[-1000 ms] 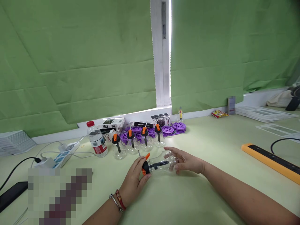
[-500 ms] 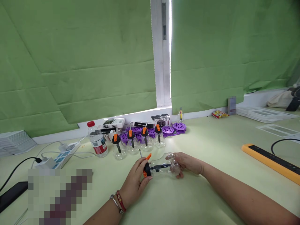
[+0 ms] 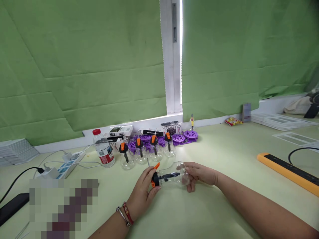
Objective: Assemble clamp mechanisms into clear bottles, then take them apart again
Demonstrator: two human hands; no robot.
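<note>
A clear oil bottle [image 3: 171, 176] with a black-and-orange cap lies on its side between my hands, its cap to the left and a dark stem inside. My left hand [image 3: 146, 184] is closed round the cap, and a thin metal spout sticks up past its fingers. At the base end, my right hand [image 3: 198, 174] curls against the glass, with part of its fingers behind the bottle. Beyond them stands a row of similar upright bottles with orange-and-black caps, the closest in line being a capped bottle [image 3: 170, 149].
Purple plastic wheel-like parts [image 3: 178, 139] and small boxes [image 3: 122, 130] lie behind the row. A red-capped water bottle [image 3: 104, 151] and a white power strip [image 3: 68, 166] are left. An orange-and-black bar [image 3: 289, 171] and white frames [image 3: 279, 122] are right.
The bottle and my left hand have shifted very slightly left. My right hand's grip at the base has moved a little, with its lower fingers now slightly lower.
</note>
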